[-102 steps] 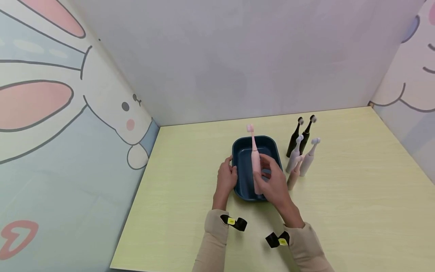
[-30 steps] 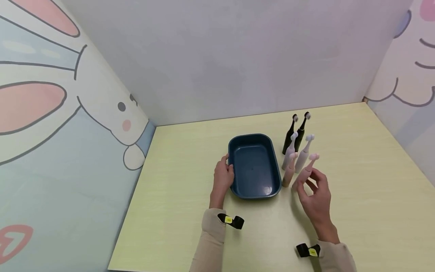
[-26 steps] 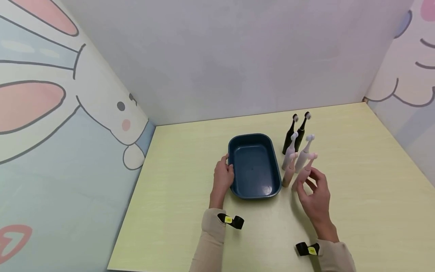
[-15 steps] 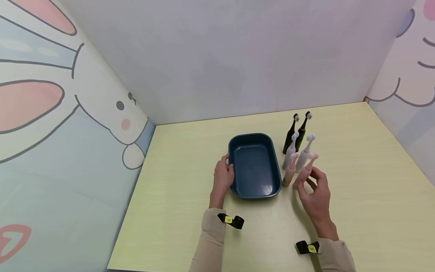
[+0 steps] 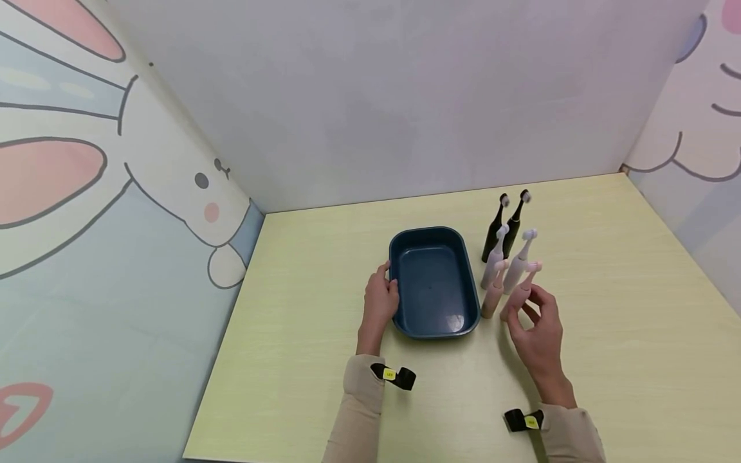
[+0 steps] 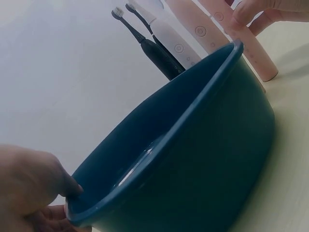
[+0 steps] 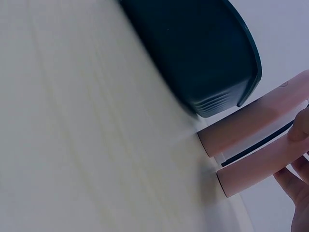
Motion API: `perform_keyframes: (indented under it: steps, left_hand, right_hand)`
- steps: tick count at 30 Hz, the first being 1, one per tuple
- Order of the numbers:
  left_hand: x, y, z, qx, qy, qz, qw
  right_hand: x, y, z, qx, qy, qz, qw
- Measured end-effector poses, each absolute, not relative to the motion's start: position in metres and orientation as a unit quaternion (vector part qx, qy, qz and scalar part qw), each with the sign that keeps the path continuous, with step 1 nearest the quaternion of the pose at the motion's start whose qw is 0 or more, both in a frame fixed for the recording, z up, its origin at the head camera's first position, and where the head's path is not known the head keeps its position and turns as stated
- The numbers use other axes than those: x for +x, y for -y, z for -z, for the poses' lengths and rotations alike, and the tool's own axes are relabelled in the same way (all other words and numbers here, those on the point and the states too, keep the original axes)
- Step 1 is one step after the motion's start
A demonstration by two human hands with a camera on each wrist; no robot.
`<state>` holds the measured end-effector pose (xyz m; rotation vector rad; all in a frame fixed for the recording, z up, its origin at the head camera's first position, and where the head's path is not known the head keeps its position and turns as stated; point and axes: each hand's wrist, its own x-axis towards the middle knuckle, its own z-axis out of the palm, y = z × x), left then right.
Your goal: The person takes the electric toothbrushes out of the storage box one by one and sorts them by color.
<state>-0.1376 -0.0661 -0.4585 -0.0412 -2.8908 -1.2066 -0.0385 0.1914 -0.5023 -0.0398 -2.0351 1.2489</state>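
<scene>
In the head view, a dark blue plastic bin (image 5: pixel 429 283) sits on the table. My left hand (image 5: pixel 380 302) grips its left rim, and the left wrist view has the thumb (image 6: pixel 70 186) over the edge. To the right of the bin, my right hand (image 5: pixel 538 337) pinches a pink electric toothbrush (image 5: pixel 517 299) between thumb and fingers. This toothbrush stands upright, its base on the table in the right wrist view. Beside it is a second pink electric toothbrush (image 5: pixel 492 300), close to the bin's right wall. The right hand's other fingers are partly hidden.
Behind the pink pair stand two pale lavender electric toothbrushes (image 5: pixel 516 272) and two black electric toothbrushes (image 5: pixel 511 239), all upright in pairs. A plain wall (image 5: pixel 405 116) borders the table (image 5: pixel 312 308) at the back. Walls with rabbit drawings flank it.
Earlier the right hand held the pink toothbrush over the bin; then it moved right and stood it beside the other pink one. Over the last second, the hands have barely moved.
</scene>
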Motion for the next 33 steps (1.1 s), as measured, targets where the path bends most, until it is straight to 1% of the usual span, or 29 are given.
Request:
perform_keyframes:
  steps: [21,27,30,33]
  left_hand:
    - [-0.14,0.064,0.457,-0.004,0.923,0.385,-0.007]
    - [-0.14,0.064,0.456,-0.004,0.922,0.387,-0.01]
    - [-0.141,0.063,0.456,-0.004,0.923,0.384,-0.009]
    - [-0.141,0.063,0.457,-0.005,0.925,0.381,-0.006]
  right_hand:
    - [-0.04,-0.194,0.506,-0.013,0.798,-0.482,0.362]
    - [-0.038,-0.193,0.505,-0.021,0.804,-0.484,0.345]
    - [-0.036,-0.193,0.501,-0.022,0.798,-0.485,0.359]
    - [-0.033,-0.193,0.496,-0.033,0.782,-0.484,0.392]
